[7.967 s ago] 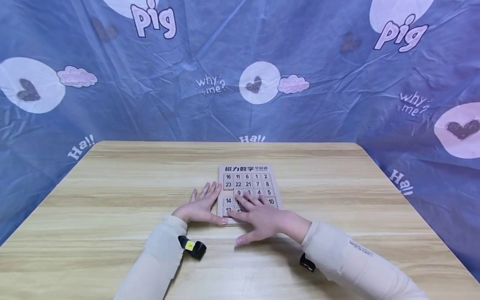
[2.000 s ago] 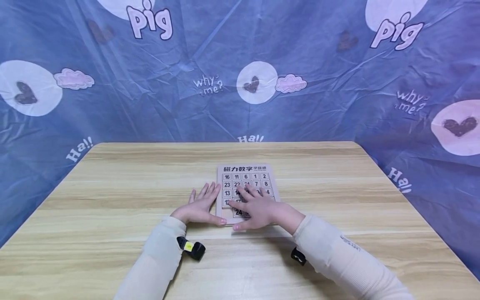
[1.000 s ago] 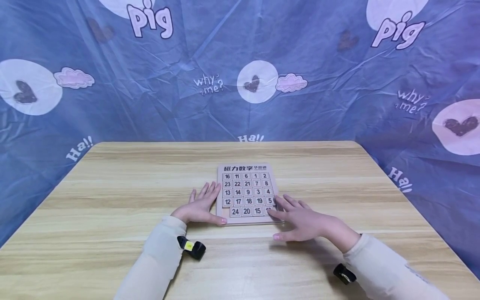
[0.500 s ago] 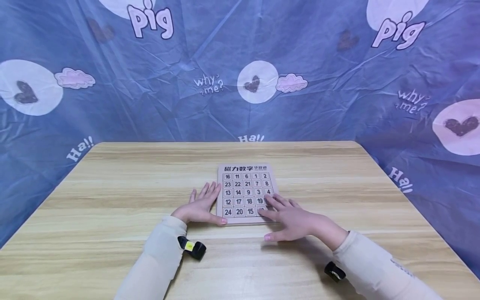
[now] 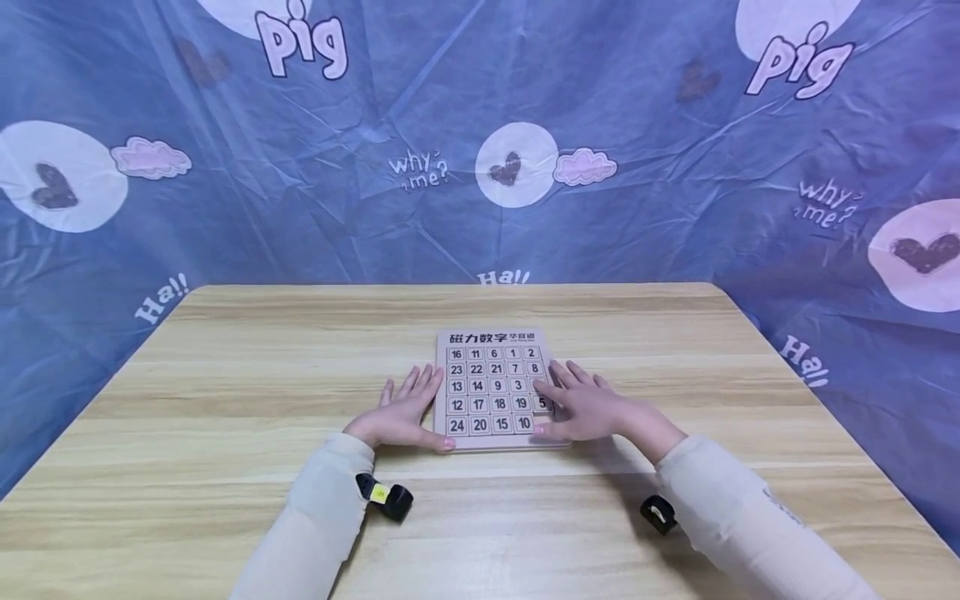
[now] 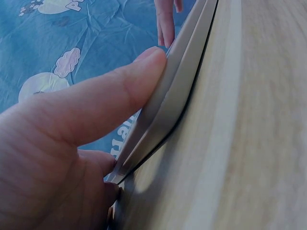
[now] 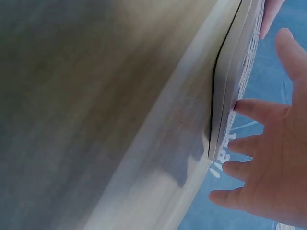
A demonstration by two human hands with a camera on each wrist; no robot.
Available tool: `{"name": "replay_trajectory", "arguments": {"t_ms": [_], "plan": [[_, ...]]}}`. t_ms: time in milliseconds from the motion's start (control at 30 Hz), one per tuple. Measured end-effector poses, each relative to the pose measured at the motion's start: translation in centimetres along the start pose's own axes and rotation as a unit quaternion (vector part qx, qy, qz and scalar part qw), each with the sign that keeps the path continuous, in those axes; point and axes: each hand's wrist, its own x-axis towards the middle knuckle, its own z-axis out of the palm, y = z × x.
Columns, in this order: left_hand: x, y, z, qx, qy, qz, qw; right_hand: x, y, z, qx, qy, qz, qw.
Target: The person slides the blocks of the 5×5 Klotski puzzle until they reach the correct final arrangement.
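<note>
A sliding number puzzle point(image 5: 495, 445), a pale board with numbered square tiles and Chinese lettering at its top, lies flat on the table. My left hand point(image 5: 397, 417) lies along its left edge, fingers extended, with the thumb resting on the near left corner. At the right side is my right hand point(image 5: 588, 411), fingers spread; the index finger reaches over the third row's right end, hiding the tile there. Just below that fingertip shows tile 5 point(image 5: 542, 403). Right of tile 10 point(image 5: 525, 423) the bottom row has its gap, partly covered by the right thumb.
The wood-grain table point(image 5: 262, 358) spreads out on all sides of the puzzle. Behind it hangs a blue printed cloth point(image 5: 337, 225). A black wrist camera point(image 5: 390, 500) is strapped on the left sleeve, another point(image 5: 658, 514) on the right.
The bottom row has slid left, so its gap went from the left end to the right end. Earlier, tiles 13 and 12 moved up the left column. My right hand has since shifted farther up the board.
</note>
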Motion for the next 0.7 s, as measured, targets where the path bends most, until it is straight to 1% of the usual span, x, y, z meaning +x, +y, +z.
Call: {"name": "replay_trajectory", "arguments": {"t_ms": [67, 300, 700], "plan": [[0.0, 0.0, 0.0, -0.005, 0.002, 0.004, 1.0000, -0.1, 0.0, 0.1, 0.000, -0.003, 0.001, 1.000], [0.0, 0.0, 0.1, -0.003, 0.001, 0.000, 1.0000, -1.3, -0.4, 0.3, -0.002, -0.002, -0.027, 1.000], [0.0, -0.2, 0.2, 0.004, 0.005, 0.007, 1.0000, -2.4, -1.1, 0.2, -0.018, -0.017, -0.045, 0.999]]}}
